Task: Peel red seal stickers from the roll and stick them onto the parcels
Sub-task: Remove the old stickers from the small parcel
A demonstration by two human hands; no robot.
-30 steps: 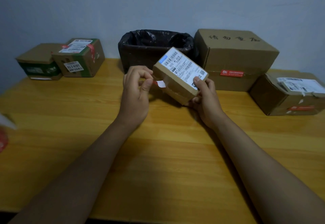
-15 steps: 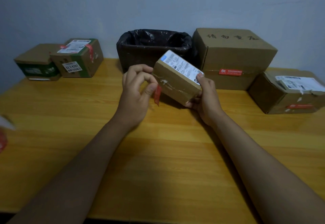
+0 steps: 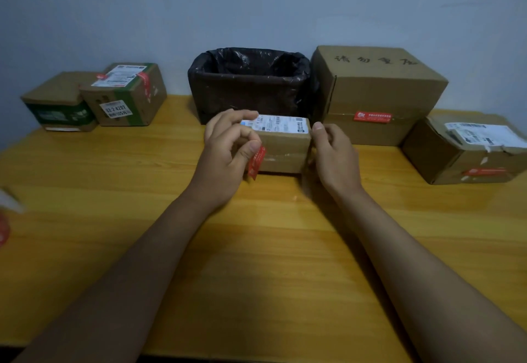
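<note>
A small brown parcel (image 3: 285,148) with a white shipping label on top rests on the wooden table (image 3: 256,248) in front of the bin. My left hand (image 3: 228,157) pinches a red seal sticker (image 3: 255,162) that hangs beside the parcel's left end. My right hand (image 3: 332,157) is at the parcel's right end, thumb up by the top corner, fingers curled; whether it still grips the parcel is unclear. The red sticker roll (image 3: 3,231) shows blurred at the far left edge.
A bin lined with a black bag (image 3: 248,83) stands at the back middle. A large carton (image 3: 376,91) and a lower parcel (image 3: 467,151), both with red seals, sit at the right. Two parcels (image 3: 125,94) (image 3: 60,103) sit at the back left.
The parcel came down from a tilted hold in the air to lie flat on the table. The red sticker now hangs free from my left fingers. My right hand shifted to the parcel's right end.
</note>
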